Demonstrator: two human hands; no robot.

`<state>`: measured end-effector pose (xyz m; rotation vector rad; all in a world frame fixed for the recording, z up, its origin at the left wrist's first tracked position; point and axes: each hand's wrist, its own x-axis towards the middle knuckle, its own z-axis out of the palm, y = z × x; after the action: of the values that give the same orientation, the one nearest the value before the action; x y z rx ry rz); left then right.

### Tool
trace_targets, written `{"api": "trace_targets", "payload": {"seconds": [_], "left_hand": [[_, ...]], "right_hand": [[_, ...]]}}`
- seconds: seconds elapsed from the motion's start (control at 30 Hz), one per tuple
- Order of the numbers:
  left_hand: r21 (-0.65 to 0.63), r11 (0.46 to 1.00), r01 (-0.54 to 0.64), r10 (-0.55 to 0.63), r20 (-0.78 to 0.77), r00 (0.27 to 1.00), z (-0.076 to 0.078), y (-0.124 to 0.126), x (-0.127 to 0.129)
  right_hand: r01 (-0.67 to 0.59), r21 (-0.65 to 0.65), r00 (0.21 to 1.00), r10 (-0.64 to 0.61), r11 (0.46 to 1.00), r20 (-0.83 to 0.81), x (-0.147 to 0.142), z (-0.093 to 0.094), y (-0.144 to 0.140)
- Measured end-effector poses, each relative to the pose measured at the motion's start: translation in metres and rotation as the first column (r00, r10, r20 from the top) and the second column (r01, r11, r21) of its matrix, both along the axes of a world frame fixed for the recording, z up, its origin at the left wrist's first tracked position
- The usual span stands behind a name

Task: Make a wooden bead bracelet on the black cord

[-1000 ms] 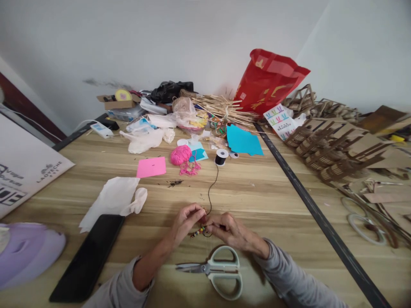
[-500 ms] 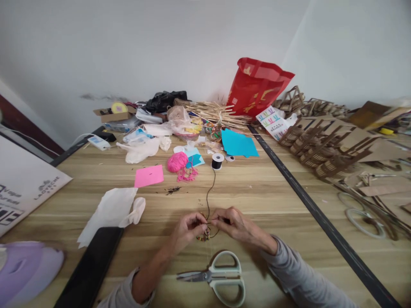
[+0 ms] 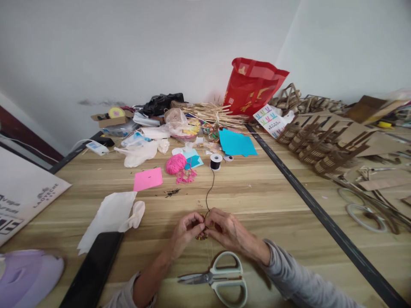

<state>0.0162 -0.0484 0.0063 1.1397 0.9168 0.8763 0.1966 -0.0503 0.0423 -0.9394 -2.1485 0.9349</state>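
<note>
My left hand [image 3: 183, 231] and my right hand [image 3: 226, 230] meet fingertip to fingertip over the wooden table [image 3: 263, 201]. Between them they pinch a short string of coloured beads [image 3: 202, 235] threaded on thin black cord [image 3: 209, 192]. The cord runs away from my fingers to a black spool [image 3: 216, 161] standing further back. Pale green scissors [image 3: 218, 278] lie shut on the table just below my right wrist.
A black phone [image 3: 93, 271] and white tissue [image 3: 111, 214] lie at the left, with a pink paper [image 3: 148, 179] and pink yarn ball [image 3: 176, 164] behind. Clutter, a blue sheet [image 3: 236, 143] and a red bag [image 3: 252, 85] line the back. Cardboard pieces [image 3: 334, 145] fill the right.
My fingertips have drawn back together after parting slightly half a second ago. The beads sit bunched between them. The view has drifted a little to the right.
</note>
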Motion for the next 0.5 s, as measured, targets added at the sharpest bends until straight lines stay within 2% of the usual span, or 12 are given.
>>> {"api": "trace_targets", "payload": {"seconds": [0.17,0.33,0.5], "left_hand": [[0.000,1.000,0.027,-0.027,0.004,1.000,-0.003,0.001,-0.001],[-0.050,0.999,0.006,-0.006,0.005,1.000,-0.003,0.002,0.000],[-0.062,0.998,0.014,-0.012,0.027,1.000,-0.005,0.001,0.000]], "right_hand": [[-0.023,-0.204,0.987,-0.010,0.979,-0.163,-0.002,-0.012,0.006],[-0.070,-0.444,0.931,-0.102,0.893,-0.352,-0.003,-0.032,0.011],[-0.089,-0.546,0.906,-0.161,0.833,-0.392,-0.005,-0.040,0.012]]}}
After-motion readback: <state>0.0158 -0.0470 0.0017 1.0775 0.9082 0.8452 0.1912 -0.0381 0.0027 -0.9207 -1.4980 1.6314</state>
